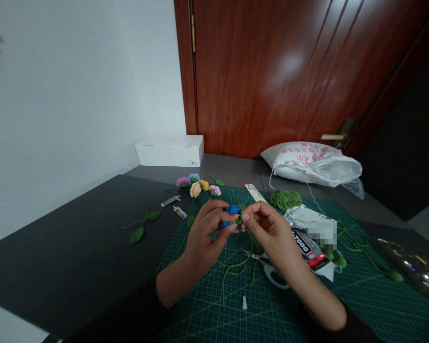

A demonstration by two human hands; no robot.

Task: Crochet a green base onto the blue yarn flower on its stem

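My left hand (208, 227) holds a blue crocheted flower (233, 209) between thumb and fingers, above the green cutting mat (196, 290). Its green underside faces my right hand (271, 228), whose thumb and forefinger pinch together at that green part; the exact bit between the fingertips is too small to make out. Green yarn strands (232, 269) hang below the flower and trail over the mat. Scissors (276, 277) with white handles lie under my right forearm, blades slightly apart. Closer to me a small white cap (244, 302) rests on the mat.
Several crocheted flowers (195, 189), two small glue tubes (179, 212) and green leaves (137, 235) lie to the left. Rightward are a green yarn bundle (286, 199), glue packaging (302, 243) and a clear shiny packet (407, 262). A white box (169, 151) and white bag (307, 162) stand behind.
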